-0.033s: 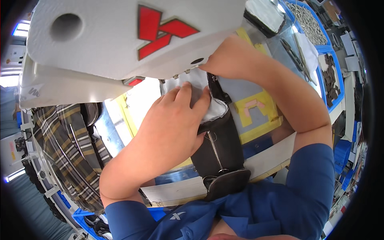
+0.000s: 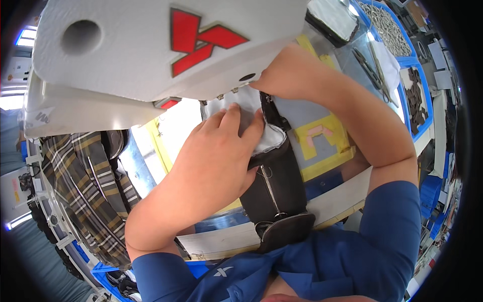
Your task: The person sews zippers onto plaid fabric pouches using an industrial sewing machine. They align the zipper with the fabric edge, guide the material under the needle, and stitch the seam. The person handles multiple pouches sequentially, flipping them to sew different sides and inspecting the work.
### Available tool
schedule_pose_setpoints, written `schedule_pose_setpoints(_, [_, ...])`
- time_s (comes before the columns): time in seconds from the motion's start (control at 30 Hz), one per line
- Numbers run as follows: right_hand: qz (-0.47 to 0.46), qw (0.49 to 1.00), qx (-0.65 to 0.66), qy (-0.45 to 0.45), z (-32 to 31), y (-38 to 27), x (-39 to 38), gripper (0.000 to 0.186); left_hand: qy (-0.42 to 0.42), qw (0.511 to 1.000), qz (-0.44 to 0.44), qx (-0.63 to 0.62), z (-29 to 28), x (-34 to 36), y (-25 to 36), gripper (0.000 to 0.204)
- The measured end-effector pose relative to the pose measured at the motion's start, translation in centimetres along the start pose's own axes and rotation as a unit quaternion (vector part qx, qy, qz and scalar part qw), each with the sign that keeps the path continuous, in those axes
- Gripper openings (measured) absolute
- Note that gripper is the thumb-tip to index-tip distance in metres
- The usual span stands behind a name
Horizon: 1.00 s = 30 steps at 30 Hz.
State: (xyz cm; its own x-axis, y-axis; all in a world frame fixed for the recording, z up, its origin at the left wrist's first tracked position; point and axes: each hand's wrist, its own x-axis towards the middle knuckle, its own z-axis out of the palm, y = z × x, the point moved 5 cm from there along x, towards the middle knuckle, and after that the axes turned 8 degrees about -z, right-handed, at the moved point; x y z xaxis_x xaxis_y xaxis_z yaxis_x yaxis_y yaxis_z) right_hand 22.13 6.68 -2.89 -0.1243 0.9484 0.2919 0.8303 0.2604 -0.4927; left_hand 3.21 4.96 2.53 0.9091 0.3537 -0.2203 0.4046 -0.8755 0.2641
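Note:
A black bag piece (image 2: 274, 189) with a silver zipper down its middle lies beneath the white sewing machine head (image 2: 126, 45). Its white lining (image 2: 269, 138) is turned up toward the machine, edged in black. My left hand (image 2: 216, 156) rests on that lining, fingers spread and pointing away from me, the thumb beside the black fabric. At the lining's far right edge is my right hand (image 2: 284, 73), against the machine head. Its fingertips are hidden behind the machine, so whether they grip the fabric does not show. Also out of sight is the needle area.
Plaid fabric with zippers (image 2: 85, 186) is heaped at the left. Yellow tape (image 2: 327, 166) marks the work surface right of the bag. Farther right lie scissors (image 2: 370, 70), a blue bin of metal parts (image 2: 387, 25) and a blue bin of brown pieces (image 2: 415, 100).

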Motion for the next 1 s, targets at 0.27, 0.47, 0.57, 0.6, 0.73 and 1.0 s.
schedule_pose_setpoints(0.27, [-0.012,1.000,0.010,0.019,0.6,0.6,0.1,0.027,0.003,1.000,0.008,-0.002,0.0,-0.2,0.0,0.080])
schedule_pose_setpoints(0.47, [-0.006,1.000,0.020,-0.018,0.1,-0.3,0.5,0.026,-0.038,0.999,-0.006,-0.006,-0.2,-0.3,-0.1,0.079])
schedule_pose_setpoints(0.57, [-0.003,0.999,0.035,-0.016,-0.2,-1.2,0.3,0.028,-0.049,0.999,-0.006,-0.001,-0.2,-0.6,0.0,0.079])
schedule_pose_setpoints(0.6, [0.004,0.999,0.032,-0.022,-0.4,-1.2,0.2,0.029,-0.034,0.999,0.004,0.000,-0.2,-0.6,-0.1,0.079])
schedule_pose_setpoints(0.73, [0.014,0.999,0.023,-0.029,0.6,0.6,0.3,0.024,-0.011,1.000,0.025,0.009,-0.1,-0.5,-0.1,0.081])
schedule_pose_setpoints(1.0, [0.009,0.998,-0.007,-0.063,0.7,3.4,-0.2,0.029,0.005,0.998,0.064,-0.010,-0.2,-0.1,0.4,0.084])
